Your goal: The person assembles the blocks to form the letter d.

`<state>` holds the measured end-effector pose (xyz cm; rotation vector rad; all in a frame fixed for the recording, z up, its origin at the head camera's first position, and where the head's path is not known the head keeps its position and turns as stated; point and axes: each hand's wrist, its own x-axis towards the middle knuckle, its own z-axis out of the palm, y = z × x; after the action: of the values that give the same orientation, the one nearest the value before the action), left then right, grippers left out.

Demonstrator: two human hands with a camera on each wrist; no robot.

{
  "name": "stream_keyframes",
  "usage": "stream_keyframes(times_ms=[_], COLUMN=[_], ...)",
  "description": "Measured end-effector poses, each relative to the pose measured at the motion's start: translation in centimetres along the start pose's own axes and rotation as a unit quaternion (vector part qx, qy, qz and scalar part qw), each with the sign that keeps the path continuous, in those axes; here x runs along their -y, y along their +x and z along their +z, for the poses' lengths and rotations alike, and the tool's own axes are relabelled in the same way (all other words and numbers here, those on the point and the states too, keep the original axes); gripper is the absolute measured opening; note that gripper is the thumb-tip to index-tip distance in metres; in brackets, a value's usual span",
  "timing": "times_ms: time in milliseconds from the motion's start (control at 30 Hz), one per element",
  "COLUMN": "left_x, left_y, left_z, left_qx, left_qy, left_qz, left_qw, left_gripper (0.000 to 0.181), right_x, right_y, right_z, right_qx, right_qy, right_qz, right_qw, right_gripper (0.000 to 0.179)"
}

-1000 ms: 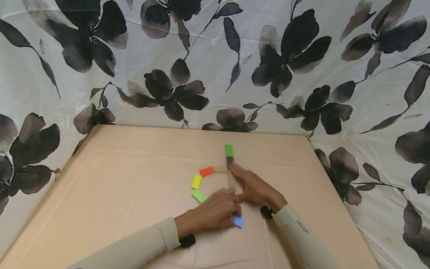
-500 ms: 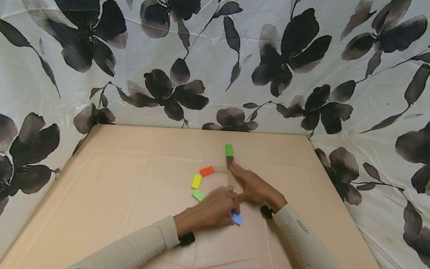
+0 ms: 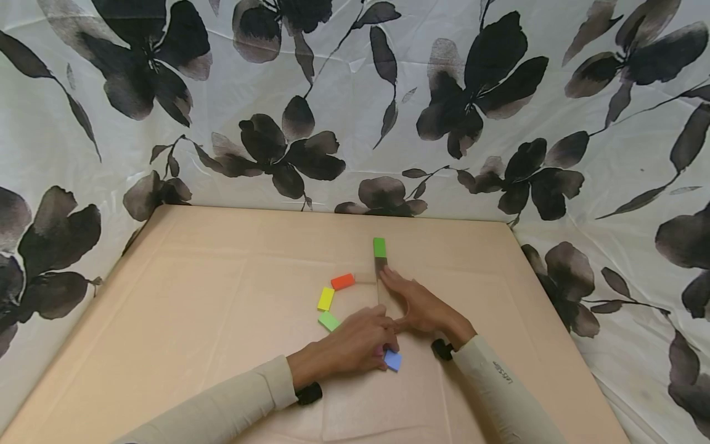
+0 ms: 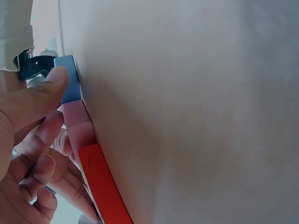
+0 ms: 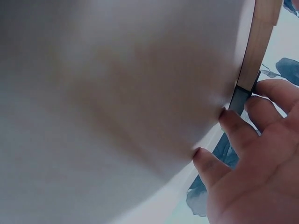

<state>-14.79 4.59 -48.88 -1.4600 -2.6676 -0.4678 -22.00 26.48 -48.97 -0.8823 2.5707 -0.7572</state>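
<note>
My left hand (image 3: 357,342), fingers curled, has its thumb on a blue block (image 3: 392,361) near the table's middle. In the left wrist view the thumb covers part of the blue block (image 4: 71,88); a pink block (image 4: 79,123) adjoins it beside the fingertips, then a red block (image 4: 105,186). My right hand (image 3: 427,308) rests with its fingers extended along a thin tan wooden strip (image 3: 379,297), thumb close to the left fingertips. Its fingers reach a dark grey block (image 3: 380,264) beyond which lies a green block (image 3: 379,247). The left hand hides part of the row.
A curved row left of the strip holds a light green block (image 3: 328,320), a yellow block (image 3: 325,299), an orange-red block (image 3: 342,281) and a tan block (image 3: 364,278). The tan table (image 3: 194,296) ends at a white floral cloth (image 3: 355,123) behind.
The blue block and my left hand have shifted very slightly up and left since a second ago. My right hand and the other visible blocks stay in place.
</note>
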Motion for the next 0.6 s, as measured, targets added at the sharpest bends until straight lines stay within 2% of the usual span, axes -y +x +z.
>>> stream_keyframes(times_ms=[100,200,400,600], left_x=[0.0,0.2,1.5,3.3], left_y=[-0.2,-0.6,-2.0,-3.6], left_z=[-0.2,-0.8,-2.6,-4.0], left_qx=[-0.008,-0.014,-0.023,-0.064], left_qy=[0.008,0.002,-0.020,-0.010], left_qz=[0.006,-0.001,-0.041,-0.087], left_qw=[0.9999,0.9999,0.9987,0.9940], left_gripper=[0.036,0.034,0.032,0.024], right_x=[-0.1,-0.1,-0.1,-0.5], right_y=[0.0,-0.1,-0.1,-0.2], right_z=[0.0,-0.1,-0.4,-0.4], right_qx=[0.001,0.005,0.008,-0.007], right_qy=[-0.001,0.005,0.036,0.049], right_qz=[0.001,0.003,0.021,0.027], right_qw=[1.0000,1.0000,0.9991,0.9984], right_gripper=[0.116,0.118,0.124,0.122])
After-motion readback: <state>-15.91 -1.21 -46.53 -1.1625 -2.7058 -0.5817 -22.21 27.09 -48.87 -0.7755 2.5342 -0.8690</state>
